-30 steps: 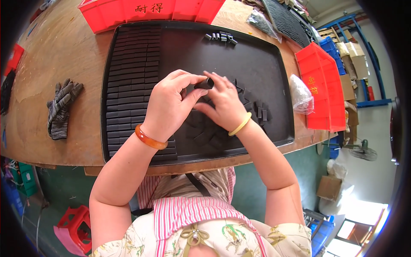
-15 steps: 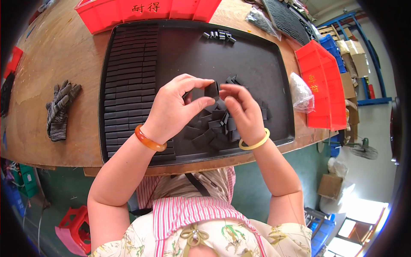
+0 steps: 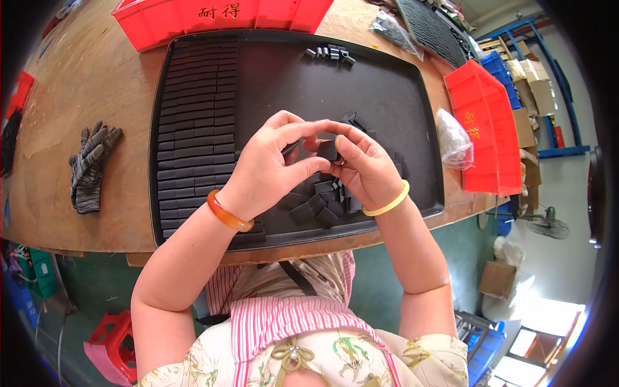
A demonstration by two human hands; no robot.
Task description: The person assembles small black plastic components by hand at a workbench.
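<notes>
Above the loose pile, a small black rectangular piece (image 3: 328,151) is pinched in my right hand (image 3: 373,169), its thumb lying on the piece. My left hand (image 3: 267,164) meets it from the other side, with the thumb tip at the lower edge of the piece. Another dark piece (image 3: 291,149) shows tucked inside the curled fingers of my left hand. Beneath both hands lies a heap of similar black pieces (image 3: 316,205), partly hidden. Close rows of black pieces (image 3: 196,129) fill the left side of the black tray (image 3: 277,71).
Short dark tubes (image 3: 332,53) lie at the tray's far side. One red bin (image 3: 222,19) stands beyond the tray, another red bin (image 3: 483,129) to its right beside a clear plastic bag (image 3: 454,140). A grey knitted glove (image 3: 93,166) rests on the wooden table (image 3: 122,77) at left.
My right hand has come left and closed its thumb and fingers on the black piece. The left hand has shifted slightly, and its fingertips now meet the right hand's.
</notes>
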